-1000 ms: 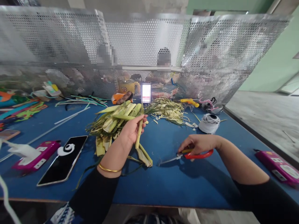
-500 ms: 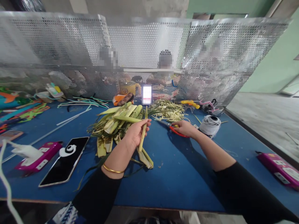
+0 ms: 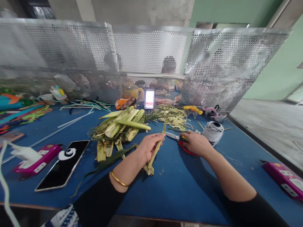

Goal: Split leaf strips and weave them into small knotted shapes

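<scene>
At center, the left hand is gripping a pale green strip; the right hand is holding red-handled scissors beside it. Leaf bundles are lying left of center, shreds behind, thread spool at right, phone lower left.

leaf bundle left | thread spool right | scraps behind, between

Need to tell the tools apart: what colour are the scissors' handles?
Red, with some yellow; the head view shows the handles best.
</scene>
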`<state>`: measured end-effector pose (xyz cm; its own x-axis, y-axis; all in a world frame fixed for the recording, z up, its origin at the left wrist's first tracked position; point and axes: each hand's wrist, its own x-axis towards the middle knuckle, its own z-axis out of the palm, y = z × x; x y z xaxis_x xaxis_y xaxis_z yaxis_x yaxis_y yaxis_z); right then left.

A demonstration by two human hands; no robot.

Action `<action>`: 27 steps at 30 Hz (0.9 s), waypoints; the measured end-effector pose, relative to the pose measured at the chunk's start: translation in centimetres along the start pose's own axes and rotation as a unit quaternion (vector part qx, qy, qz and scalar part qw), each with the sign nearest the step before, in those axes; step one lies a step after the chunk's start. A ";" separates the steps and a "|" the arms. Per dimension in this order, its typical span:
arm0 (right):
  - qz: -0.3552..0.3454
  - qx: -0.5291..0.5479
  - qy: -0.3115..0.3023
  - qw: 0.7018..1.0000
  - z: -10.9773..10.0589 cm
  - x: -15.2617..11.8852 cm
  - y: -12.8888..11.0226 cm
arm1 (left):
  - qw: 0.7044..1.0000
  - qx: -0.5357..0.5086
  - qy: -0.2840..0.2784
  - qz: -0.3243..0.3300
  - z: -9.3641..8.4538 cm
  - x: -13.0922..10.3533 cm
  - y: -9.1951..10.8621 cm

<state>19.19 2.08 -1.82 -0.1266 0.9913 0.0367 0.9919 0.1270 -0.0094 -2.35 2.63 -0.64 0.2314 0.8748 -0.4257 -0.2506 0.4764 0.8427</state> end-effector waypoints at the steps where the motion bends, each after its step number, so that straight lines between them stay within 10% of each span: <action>1: -0.007 0.031 0.031 0.999 -0.1 0.0 -0.4 | 1.000 -0.003 -0.003 -0.003 0.2 -0.1 -0.3; 4: -0.028 0.285 0.089 0.954 0.0 -0.2 -2.0 | 1.000 -0.012 -0.024 -0.008 0.6 -0.3 -1.1; 8: -0.008 0.657 0.006 0.754 0.4 -0.7 -4.4 | 0.996 0.001 -0.078 -0.033 1.0 -0.5 -2.0; 11: 0.014 0.734 0.014 0.679 0.6 -1.0 -5.2 | 0.992 0.025 -0.117 -0.031 1.1 -0.5 -2.4; 19: 0.055 0.737 0.070 0.671 0.8 -0.6 -4.5 | 0.969 0.207 -0.071 0.118 1.4 -0.7 -2.9; 27: 0.062 0.748 0.136 0.647 0.5 -0.2 -4.0 | 0.949 0.244 -0.175 0.099 1.1 -0.9 -2.5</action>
<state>15.22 1.36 -2.25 0.1608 0.9802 0.1154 -0.1546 0.1405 -0.9779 -0.88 0.58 -1.96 0.5449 0.8189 -0.1801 0.1229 0.1345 0.9833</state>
